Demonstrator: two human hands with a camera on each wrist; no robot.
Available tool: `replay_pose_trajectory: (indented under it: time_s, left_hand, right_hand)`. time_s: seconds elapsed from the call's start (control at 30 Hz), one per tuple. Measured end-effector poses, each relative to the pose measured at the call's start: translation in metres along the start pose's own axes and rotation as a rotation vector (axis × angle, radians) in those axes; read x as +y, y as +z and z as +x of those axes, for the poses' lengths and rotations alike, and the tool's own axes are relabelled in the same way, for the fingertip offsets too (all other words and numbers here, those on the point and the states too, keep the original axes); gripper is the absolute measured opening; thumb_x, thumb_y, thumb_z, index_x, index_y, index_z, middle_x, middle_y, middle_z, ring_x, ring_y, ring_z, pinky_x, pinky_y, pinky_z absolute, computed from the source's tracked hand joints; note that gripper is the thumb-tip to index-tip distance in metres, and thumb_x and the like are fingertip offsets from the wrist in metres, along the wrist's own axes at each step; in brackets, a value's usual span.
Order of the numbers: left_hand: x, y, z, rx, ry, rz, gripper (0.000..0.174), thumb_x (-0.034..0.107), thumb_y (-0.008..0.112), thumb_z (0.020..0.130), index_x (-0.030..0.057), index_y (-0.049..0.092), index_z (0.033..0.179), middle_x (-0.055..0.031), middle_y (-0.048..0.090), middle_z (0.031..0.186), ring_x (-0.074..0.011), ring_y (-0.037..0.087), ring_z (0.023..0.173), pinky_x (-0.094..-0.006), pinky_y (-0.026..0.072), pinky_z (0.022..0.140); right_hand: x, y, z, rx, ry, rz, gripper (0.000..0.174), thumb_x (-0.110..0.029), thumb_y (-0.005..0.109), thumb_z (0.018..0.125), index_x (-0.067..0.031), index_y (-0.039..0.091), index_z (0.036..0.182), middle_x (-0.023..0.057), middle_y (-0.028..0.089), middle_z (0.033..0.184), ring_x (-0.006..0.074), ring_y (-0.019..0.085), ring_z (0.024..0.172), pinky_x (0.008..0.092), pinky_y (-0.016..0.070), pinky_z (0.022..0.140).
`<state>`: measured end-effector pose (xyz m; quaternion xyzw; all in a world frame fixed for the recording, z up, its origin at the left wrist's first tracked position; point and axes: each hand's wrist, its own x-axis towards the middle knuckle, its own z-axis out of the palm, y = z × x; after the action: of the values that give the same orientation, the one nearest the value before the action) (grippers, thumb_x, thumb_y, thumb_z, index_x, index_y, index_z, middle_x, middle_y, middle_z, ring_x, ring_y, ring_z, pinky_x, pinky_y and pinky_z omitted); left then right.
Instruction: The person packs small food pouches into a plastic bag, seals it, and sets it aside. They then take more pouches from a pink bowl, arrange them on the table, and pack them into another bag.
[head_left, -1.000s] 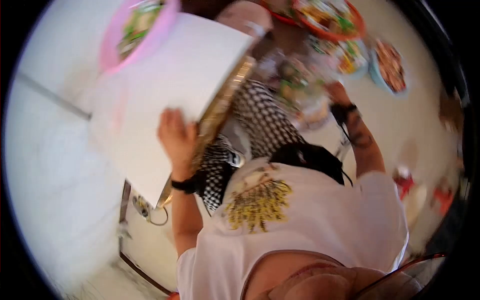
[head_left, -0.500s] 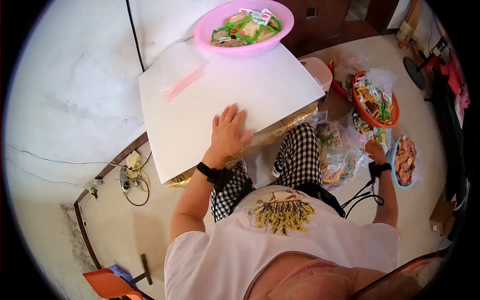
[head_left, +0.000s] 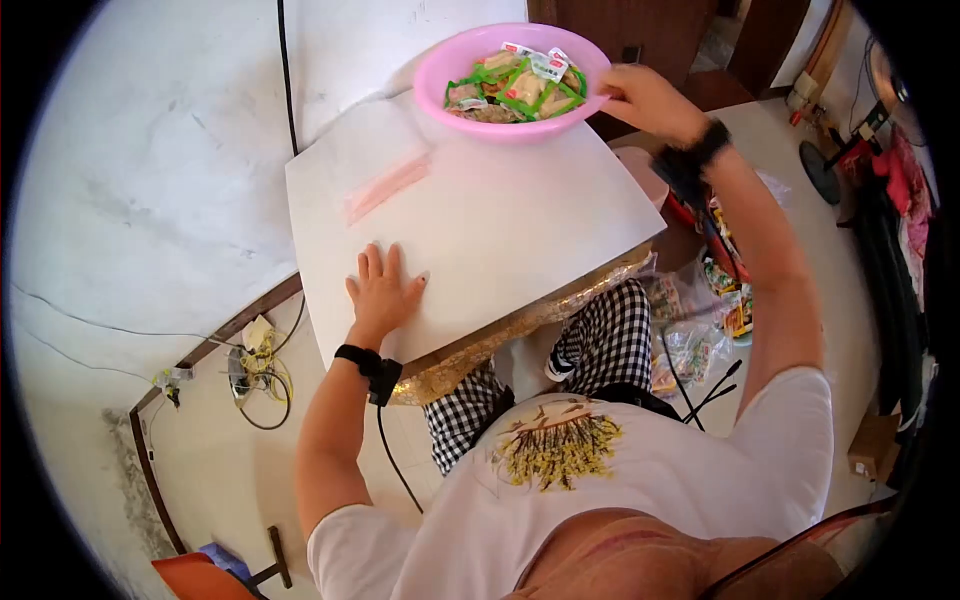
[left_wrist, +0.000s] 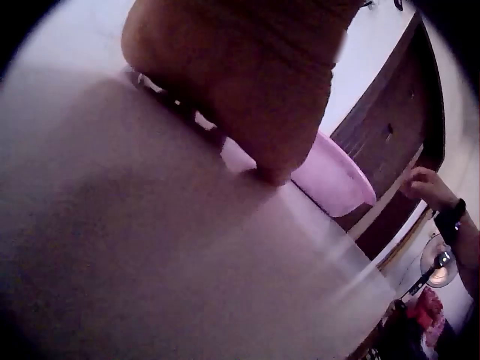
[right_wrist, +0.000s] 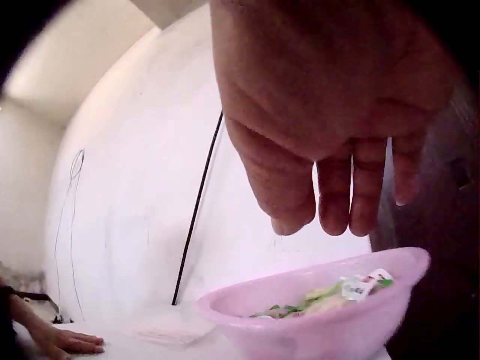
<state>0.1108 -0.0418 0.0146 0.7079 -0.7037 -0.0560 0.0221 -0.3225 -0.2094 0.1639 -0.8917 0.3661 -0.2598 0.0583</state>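
Observation:
My left hand (head_left: pixel 380 300) rests flat on the white tabletop (head_left: pixel 500 230), fingers spread, near its front left edge. In the left wrist view its palm side lies close over the surface. My right hand (head_left: pixel 645 100) is up at the right side of a pink basin (head_left: pixel 475 125), its fingertips overlapping the rim in the head view. In the right wrist view the loosely straight fingers (right_wrist: pixel 360 187) hang above the basin, nothing between them. Several small packets with green edges (head_left: pixel 525 90) lie in the basin. A clear plastic bag with a pink strip (head_left: pixel 388 188) lies flat left of the basin.
On the floor at right are plastic bags of packets (head_left: pixel 690 355), partly hidden by my right arm. A fan (head_left: pixel 820 170) stands farther back. Cords (head_left: pixel 705 400) hang by my lap. An orange chair (head_left: pixel 205 578) is at the lower left.
My right hand has risen from the packets on the floor to the basin's right side. My left hand has slid left along the tabletop and stays flat.

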Motion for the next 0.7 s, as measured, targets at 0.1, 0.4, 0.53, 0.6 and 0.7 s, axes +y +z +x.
replay_pose_trajectory:
  time_s: [0.1, 0.4, 0.53, 0.6, 0.7]
  left_hand:
    - [-0.001, 0.009, -0.002, 0.063, 0.024, 0.018, 0.071, 0.052, 0.053, 0.088, 0.0097, 0.036, 0.143, -0.0253, 0.021, 0.152, -0.0407, 0.018, 0.141, -0.0658, 0.0184, 0.104]
    - [0.004, 0.011, 0.001, 0.125, 0.02, 0.028, 0.069, 0.049, 0.055, 0.087, 0.0104, 0.039, 0.142, -0.0236, 0.027, 0.15, -0.039, 0.022, 0.14, -0.0626, 0.0174, 0.106]
    - [0.008, 0.003, 0.001, 0.079, -0.026, -0.022, 0.067, 0.042, 0.057, 0.086, 0.0099, 0.039, 0.142, -0.0211, 0.025, 0.152, -0.037, 0.019, 0.142, -0.0606, 0.0158, 0.109]
    - [0.006, 0.006, 0.001, 0.095, -0.026, -0.024, 0.066, 0.041, 0.057, 0.086, 0.0106, 0.039, 0.142, -0.0204, 0.026, 0.152, -0.0367, 0.02, 0.142, -0.0603, 0.0158, 0.109]
    - [0.005, 0.007, 0.001, 0.113, -0.025, -0.035, 0.065, 0.04, 0.057, 0.086, 0.0112, 0.04, 0.142, -0.02, 0.026, 0.152, -0.0363, 0.02, 0.142, -0.06, 0.0157, 0.109]
  right_hand:
    - [0.018, 0.039, 0.079, -0.077, -0.06, -0.228, 0.02, -0.008, 0.063, 0.073, -0.0036, 0.059, 0.091, 0.0151, 0.061, 0.09, 0.0341, 0.058, 0.085, 0.0432, 0.0463, 0.075]
    - [0.059, 0.118, 0.178, -0.521, 0.247, -0.582, 0.065, -0.002, 0.076, 0.057, -0.0202, 0.062, 0.118, 0.0116, 0.066, 0.107, 0.0335, 0.061, 0.104, 0.0452, 0.051, 0.082]
    - [0.079, 0.136, 0.185, -0.676, 0.194, -0.655, 0.069, -0.004, 0.078, 0.056, -0.0213, 0.062, 0.121, 0.0109, 0.066, 0.108, 0.0329, 0.061, 0.105, 0.0442, 0.0508, 0.084]
    - [0.089, 0.139, 0.185, -0.676, 0.175, -0.668, 0.069, -0.005, 0.079, 0.055, -0.0201, 0.062, 0.12, 0.0111, 0.066, 0.107, 0.0323, 0.061, 0.106, 0.044, 0.0507, 0.085]
    - [0.099, 0.131, 0.181, -0.579, 0.163, -0.625, 0.064, -0.012, 0.082, 0.056, -0.0135, 0.064, 0.117, 0.0124, 0.067, 0.098, 0.0304, 0.064, 0.098, 0.0422, 0.0515, 0.082]
